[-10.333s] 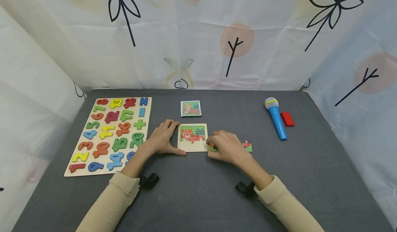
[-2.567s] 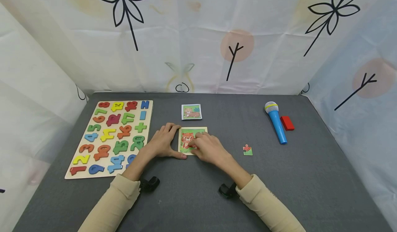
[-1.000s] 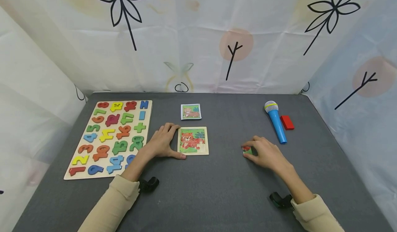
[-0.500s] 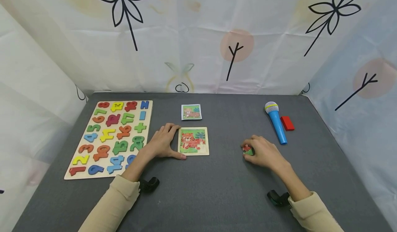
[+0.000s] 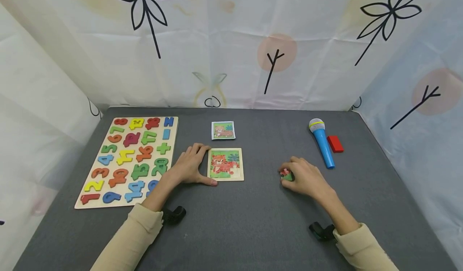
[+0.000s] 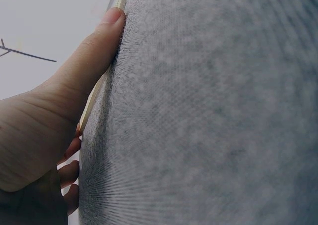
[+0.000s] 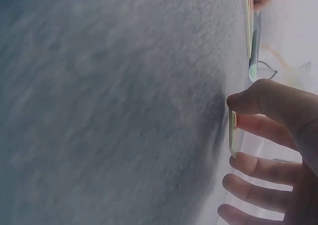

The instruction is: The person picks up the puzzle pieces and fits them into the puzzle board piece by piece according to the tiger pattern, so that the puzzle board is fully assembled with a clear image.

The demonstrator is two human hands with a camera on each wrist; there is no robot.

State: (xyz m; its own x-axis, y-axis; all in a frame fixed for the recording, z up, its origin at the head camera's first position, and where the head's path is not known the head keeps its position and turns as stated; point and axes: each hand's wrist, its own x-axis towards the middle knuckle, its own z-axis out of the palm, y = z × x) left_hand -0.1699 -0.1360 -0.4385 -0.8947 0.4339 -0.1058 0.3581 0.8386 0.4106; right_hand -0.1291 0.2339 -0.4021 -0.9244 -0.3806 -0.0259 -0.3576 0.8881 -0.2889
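A square wooden jigsaw board (image 5: 236,177) with a red tiger picture lies flat in the middle of the table; its lower right corner shows bare wood. My left hand (image 5: 189,165) grips the board's left side, thumb along the near edge and index fingertip at the far corner. In the left wrist view the thumb (image 6: 82,61) lies against the board's thin edge. Out to the right, my right hand (image 5: 305,177) pinches a small red and green jigsaw piece (image 5: 287,175). The right wrist view shows this piece (image 7: 232,133) edge-on between thumb and fingers, slightly raised from the cloth.
A small tiger picture card (image 5: 223,130) lies beyond the board. At left sits a wooden number puzzle (image 5: 119,162). A blue toy microphone (image 5: 323,144) and a red block (image 5: 335,144) are at the far right. White printed curtains (image 5: 231,42) surround the grey table.
The right hand laid a piece into the board, moved right to the loose piece and picked it up. It now drifts slightly left with it. The left hand stays at the board.
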